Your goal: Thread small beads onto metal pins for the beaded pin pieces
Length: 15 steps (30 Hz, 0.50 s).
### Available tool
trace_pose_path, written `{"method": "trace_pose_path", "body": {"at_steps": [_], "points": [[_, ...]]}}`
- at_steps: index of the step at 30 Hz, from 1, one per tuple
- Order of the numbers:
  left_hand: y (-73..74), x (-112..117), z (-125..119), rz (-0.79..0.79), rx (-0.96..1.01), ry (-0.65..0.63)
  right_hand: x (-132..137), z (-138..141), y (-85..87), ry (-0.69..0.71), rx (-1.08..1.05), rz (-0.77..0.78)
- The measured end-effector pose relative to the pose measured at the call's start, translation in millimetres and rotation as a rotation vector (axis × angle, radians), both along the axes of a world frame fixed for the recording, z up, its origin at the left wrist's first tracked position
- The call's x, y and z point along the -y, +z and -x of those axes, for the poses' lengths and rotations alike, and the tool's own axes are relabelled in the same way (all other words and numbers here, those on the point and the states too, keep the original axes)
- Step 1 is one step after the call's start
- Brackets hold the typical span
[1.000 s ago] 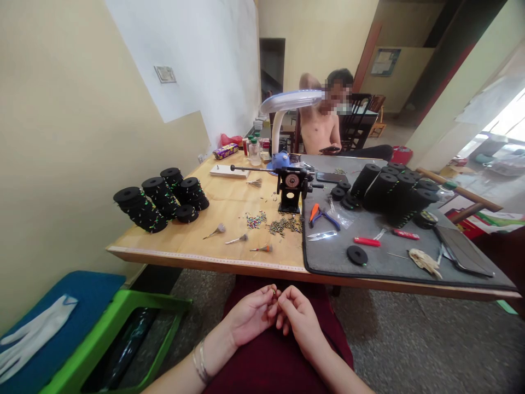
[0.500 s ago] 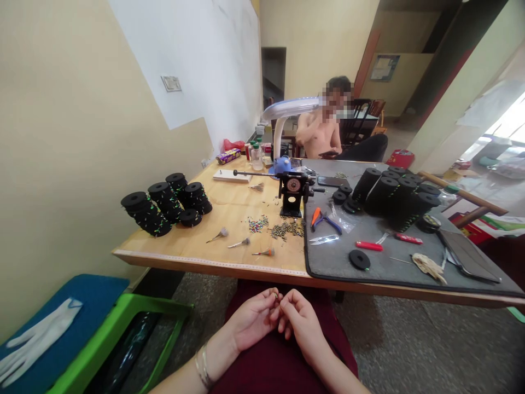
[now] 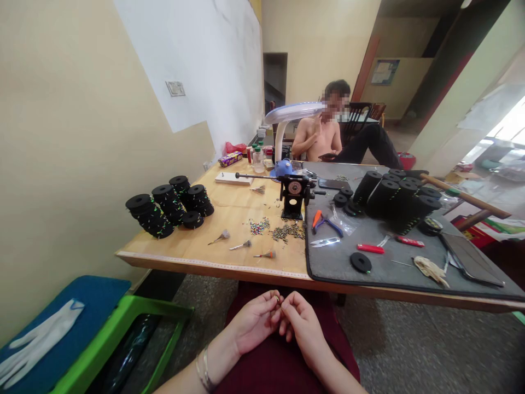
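My left hand [image 3: 255, 320] and my right hand [image 3: 303, 324] rest in my lap over dark red cloth, below the table's front edge. Their fingertips meet in a pinch around a tiny dark piece [image 3: 278, 299] that is too small to name. Silver bangles circle my left wrist [image 3: 204, 368]. Ahead on the wooden table [image 3: 184, 247] lie small metal parts [image 3: 287, 231], coloured beads [image 3: 258, 225] and a few small feathered pieces [image 3: 241, 245].
Stacks of black spools stand at the left [image 3: 168, 205] and on the grey mat [image 3: 394, 200]. A black winding device [image 3: 293, 192], pliers [image 3: 324, 221], scissors [image 3: 324, 242] and a lamp [image 3: 291, 114] are on the table. A person [image 3: 328, 137] sits behind it. A green stool [image 3: 123, 339] and white glove [image 3: 36, 342] lie at left.
The view has tilted slightly, so the table sits lower in the picture. My hands stay pinched together in my lap. The person at the back has lowered an arm toward the face.
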State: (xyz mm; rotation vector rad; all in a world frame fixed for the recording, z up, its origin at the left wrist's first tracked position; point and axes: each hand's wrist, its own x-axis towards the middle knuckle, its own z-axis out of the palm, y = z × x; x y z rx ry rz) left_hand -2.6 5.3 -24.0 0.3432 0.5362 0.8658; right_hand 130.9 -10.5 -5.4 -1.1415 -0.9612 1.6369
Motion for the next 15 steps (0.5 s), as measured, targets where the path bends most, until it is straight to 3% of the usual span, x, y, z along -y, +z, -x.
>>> {"method": "trace_pose_path", "body": {"at_steps": [15], "points": [[-5.0, -0.7, 1.1, 0.035, 0.017, 0.016, 0.4, 0.7, 1.6, 0.015, -0.008, 0.0]]}}
